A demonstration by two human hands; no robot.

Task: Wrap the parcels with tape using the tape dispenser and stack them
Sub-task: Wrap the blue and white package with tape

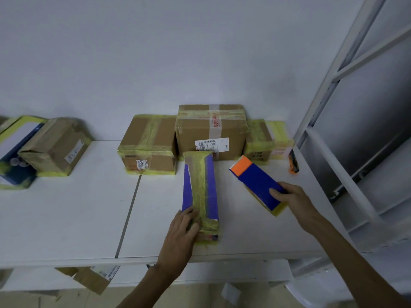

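Head view of the packing table [66, 218]. The long blue parcel [200, 185], banded lengthwise in yellow tape, lies flat with its long axis running almost straight away from the person. Its far end is close against the tall carton [211, 130] in the back row. The left hand [184, 227] rests on the near left corner of this parcel, fingers laid fairly flat over the top face and curled round nothing.

The right hand [291, 196] grips the near end of the blue-and-orange parcel [255, 181], thumb on the upper blue face and the fingers hidden behind the far edge. This parcel sits to the right of the long one, apart from it. Its long axis is skewed, with the orange end pointing away and to the left, towards the back row. It seems to be tilted up off the table, though the view does not settle this. Yellow tape shows only at its near end.

The governing relation is the angle between the two long axes. To stack, the right-hand parcel would probably need to travel left and swing until it lies parallel over the long one, which the left hand steadies.

The orange tape dispenser [293, 163] stands at the far right edge of the table, beyond the right hand and nearer to it than to the left hand.
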